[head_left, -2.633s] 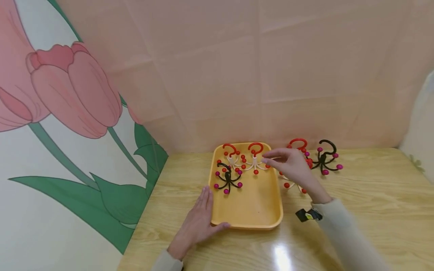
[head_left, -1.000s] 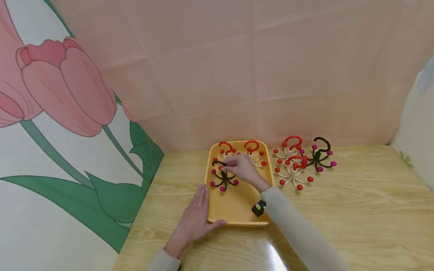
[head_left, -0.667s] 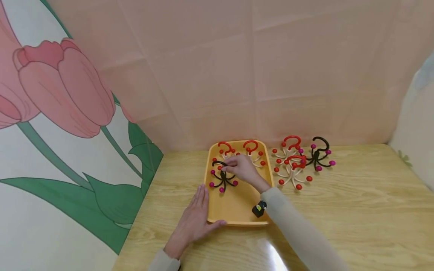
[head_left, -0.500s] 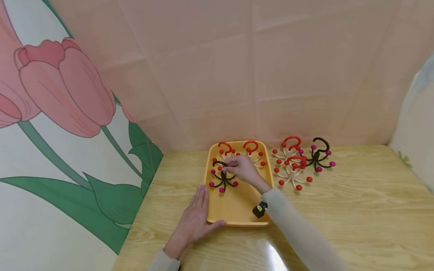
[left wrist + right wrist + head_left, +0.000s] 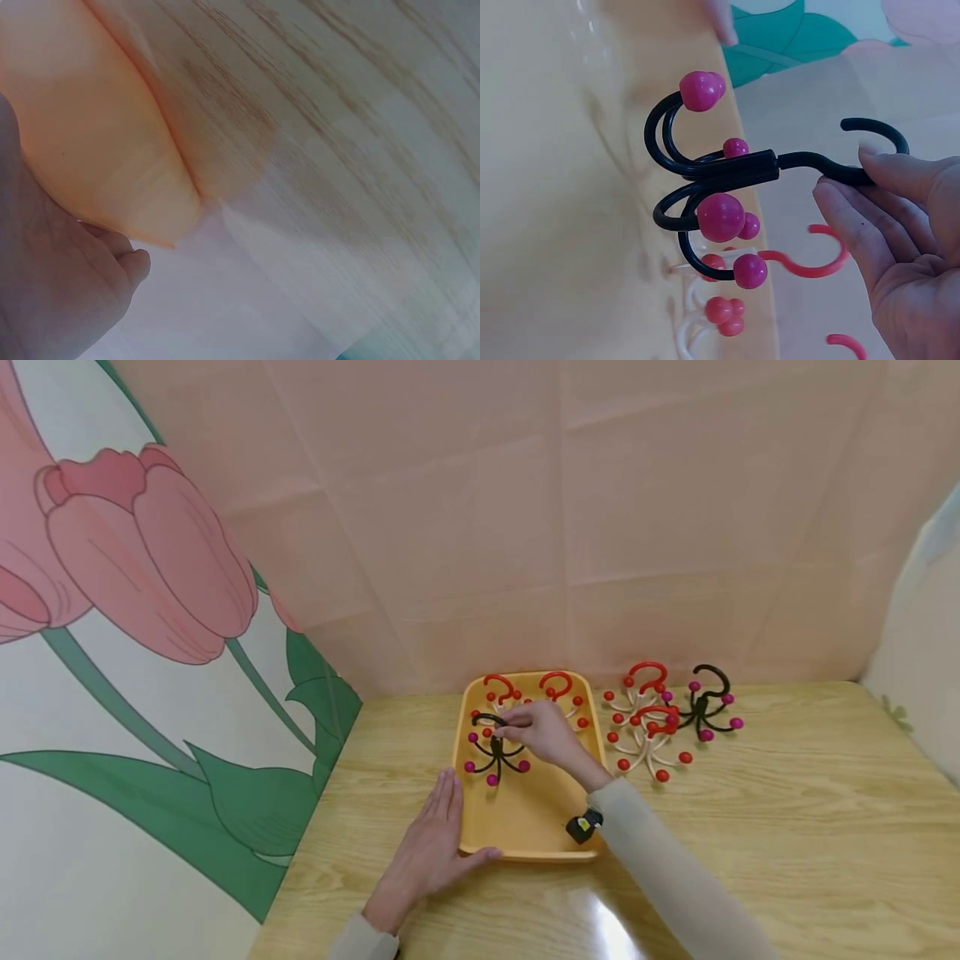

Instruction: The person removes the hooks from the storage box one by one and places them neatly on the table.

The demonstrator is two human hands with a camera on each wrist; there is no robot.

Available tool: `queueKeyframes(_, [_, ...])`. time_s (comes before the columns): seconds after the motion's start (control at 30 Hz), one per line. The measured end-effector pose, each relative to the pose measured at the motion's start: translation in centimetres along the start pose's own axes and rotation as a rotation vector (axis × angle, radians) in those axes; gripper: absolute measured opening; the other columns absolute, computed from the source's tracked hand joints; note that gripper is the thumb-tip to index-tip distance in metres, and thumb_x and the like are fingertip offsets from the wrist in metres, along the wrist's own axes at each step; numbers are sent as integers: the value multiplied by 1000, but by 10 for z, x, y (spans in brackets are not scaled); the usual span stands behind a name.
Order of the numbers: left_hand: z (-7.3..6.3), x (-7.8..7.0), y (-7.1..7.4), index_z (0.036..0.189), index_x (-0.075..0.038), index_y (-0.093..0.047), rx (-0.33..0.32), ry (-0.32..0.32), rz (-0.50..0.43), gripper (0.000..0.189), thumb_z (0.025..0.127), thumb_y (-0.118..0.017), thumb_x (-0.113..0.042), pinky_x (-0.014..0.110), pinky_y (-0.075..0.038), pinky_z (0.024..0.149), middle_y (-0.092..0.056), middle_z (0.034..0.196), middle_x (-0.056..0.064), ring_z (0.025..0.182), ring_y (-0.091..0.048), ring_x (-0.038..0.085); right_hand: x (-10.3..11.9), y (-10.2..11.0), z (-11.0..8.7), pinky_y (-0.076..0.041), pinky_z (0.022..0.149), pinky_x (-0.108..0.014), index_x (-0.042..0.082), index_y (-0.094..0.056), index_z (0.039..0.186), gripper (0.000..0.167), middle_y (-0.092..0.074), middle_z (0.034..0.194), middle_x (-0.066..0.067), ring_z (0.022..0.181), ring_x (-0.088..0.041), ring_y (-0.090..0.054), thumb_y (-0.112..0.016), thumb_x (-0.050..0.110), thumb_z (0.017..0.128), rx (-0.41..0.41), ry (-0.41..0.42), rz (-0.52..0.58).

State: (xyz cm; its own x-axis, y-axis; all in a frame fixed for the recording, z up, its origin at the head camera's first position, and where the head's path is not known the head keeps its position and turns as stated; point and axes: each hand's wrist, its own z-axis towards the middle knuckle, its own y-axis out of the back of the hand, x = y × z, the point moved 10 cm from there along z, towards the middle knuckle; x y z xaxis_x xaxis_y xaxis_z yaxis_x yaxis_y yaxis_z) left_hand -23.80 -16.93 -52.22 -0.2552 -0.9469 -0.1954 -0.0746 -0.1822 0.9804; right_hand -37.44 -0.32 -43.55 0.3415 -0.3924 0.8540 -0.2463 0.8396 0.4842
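Observation:
My right hand [image 5: 546,733] pinches the hook of a black claw-shaped multi-hook hanger [image 5: 496,748] with magenta ball tips, in the left part of the yellow tray [image 5: 517,831]. Close up in the right wrist view, thumb and fingers of the right hand [image 5: 907,232] grip the curve of the black hanger's hook [image 5: 739,169]. Behind it in the tray are two white hangers with red hooks and red balls; the right one [image 5: 557,683] is partly covered by my hand. My left hand [image 5: 429,847] lies with straight fingers along the tray's left side, thumb at its near edge.
Right of the tray, on the wooden table [image 5: 795,827], stand two more white hangers with red hooks [image 5: 649,743] close together and another black hanger [image 5: 701,706]. A pink cloth [image 5: 450,527] hangs behind; a tulip-patterned panel [image 5: 172,552] is at the left.
My right hand has moved left from beside the right white hanger to the black one in the tray and gripped its hook. Lately that hook has shifted slightly right. The left hand stays.

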Motion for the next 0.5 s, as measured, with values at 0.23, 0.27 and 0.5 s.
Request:
queueKeyframes(0.23, [-1,2,1,169,-4,-7,14,17,0,125,88,-45,-91,47,-22,135,2,179,14,167,2,28,22,16,-12,-67,83,-39,7,-80,119,29,-83,107,-8,95,-22,-81,-81,21,94,-9,30,-6])
queueKeyframes(0.27, [0,2,0,169,-4,-7,18,20,-2,125,88,-45,-91,47,-22,135,2,179,15,167,2,28,26,19,-15,-67,84,-40,8,-81,118,28,-83,107,-8,95,-23,-81,-81,22,94,-13,36,-8])
queueKeyframes(0.5, [2,3,-5,169,-7,-2,52,44,0,128,85,-38,-96,47,-19,135,7,179,12,167,5,26,41,48,-36,-67,83,-37,10,-81,118,31,-83,109,-9,95,-24,-81,-83,27,92,-18,25,7])
